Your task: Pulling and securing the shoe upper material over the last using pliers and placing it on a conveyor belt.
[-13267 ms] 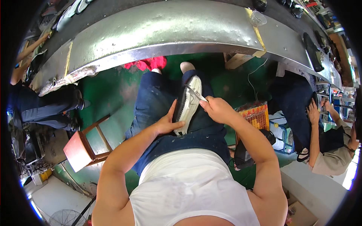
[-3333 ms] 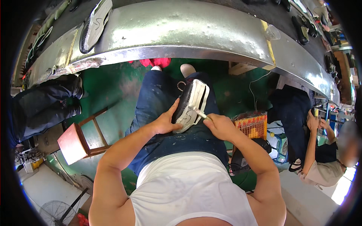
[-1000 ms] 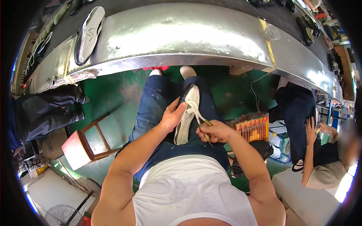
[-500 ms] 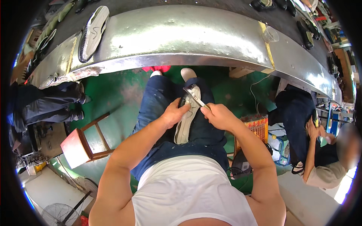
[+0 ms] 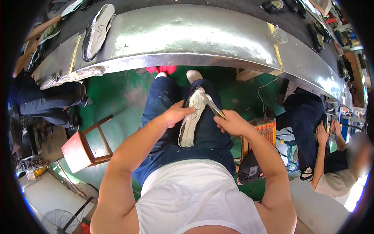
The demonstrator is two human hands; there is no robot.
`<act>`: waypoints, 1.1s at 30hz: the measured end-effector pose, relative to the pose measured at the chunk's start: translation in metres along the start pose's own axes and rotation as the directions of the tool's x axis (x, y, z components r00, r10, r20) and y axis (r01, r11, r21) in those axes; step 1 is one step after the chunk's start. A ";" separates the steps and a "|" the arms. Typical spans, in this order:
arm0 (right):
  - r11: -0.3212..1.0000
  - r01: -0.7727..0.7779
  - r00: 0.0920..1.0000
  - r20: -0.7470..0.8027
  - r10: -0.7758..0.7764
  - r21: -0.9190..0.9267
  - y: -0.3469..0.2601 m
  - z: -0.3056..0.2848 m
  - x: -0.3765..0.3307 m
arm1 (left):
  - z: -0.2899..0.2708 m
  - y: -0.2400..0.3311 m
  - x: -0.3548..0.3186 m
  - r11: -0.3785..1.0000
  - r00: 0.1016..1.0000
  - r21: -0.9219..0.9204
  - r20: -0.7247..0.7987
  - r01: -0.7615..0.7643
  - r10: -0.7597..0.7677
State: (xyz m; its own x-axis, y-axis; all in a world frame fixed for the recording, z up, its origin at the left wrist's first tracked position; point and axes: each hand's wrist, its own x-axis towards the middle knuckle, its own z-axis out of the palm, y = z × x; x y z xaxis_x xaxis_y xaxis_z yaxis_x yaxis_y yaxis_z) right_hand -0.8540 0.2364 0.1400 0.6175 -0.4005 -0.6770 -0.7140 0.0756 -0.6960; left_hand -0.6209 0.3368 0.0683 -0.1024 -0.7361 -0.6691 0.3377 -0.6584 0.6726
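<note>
A shoe (image 5: 191, 124) lies on my lap with its pale sole side up and its dark upper showing along the left edge. My left hand (image 5: 176, 115) grips it from the left, the thumb lying across the sole and the other fingers mostly hidden. In my right hand (image 5: 230, 122) is a silver metal hammer (image 5: 211, 103), its fingers wrapped round the handle. The hammer's head is by the right edge of the shoe's far end; whether it touches is hard to tell.
A metal-edged workbench (image 5: 167, 37) curves across ahead, with another upturned shoe (image 5: 99, 33) on its left and a clear cup (image 5: 279, 36) on its right. A stool (image 5: 80, 152) stands left. A co-worker (image 5: 335, 167) sits at right; a fan (image 5: 58, 222) is lower left.
My right hand has shifted slightly right and nearer me, and the hammer's head has swung from across the sole to its right edge. The shoe has turned slightly. Another person's arms now show at far left.
</note>
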 end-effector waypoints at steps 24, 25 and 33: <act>0.854 0.183 0.983 0.078 -0.167 -0.487 0.024 0.037 -0.016 | -0.011 -0.029 -0.025 0.988 0.971 -0.096 0.196 -0.123 0.140; 0.801 0.240 0.967 0.067 -0.244 -0.548 0.027 0.040 -0.016 | -0.010 -0.032 -0.025 0.989 0.971 -0.097 0.199 -0.113 0.130; 0.484 0.214 0.894 -0.030 -0.447 -0.849 0.013 0.061 -0.039 | 0.008 -0.045 -0.017 0.985 0.982 0.041 -0.075 -0.168 0.171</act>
State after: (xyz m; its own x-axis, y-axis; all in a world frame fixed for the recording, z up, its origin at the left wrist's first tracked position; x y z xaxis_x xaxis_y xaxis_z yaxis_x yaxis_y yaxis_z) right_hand -0.8671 0.3084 0.1427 0.8614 -0.4189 -0.2871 -0.4935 -0.8241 -0.2780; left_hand -0.6415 0.3775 0.0516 0.0269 -0.8240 -0.5659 0.3112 -0.5311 0.7881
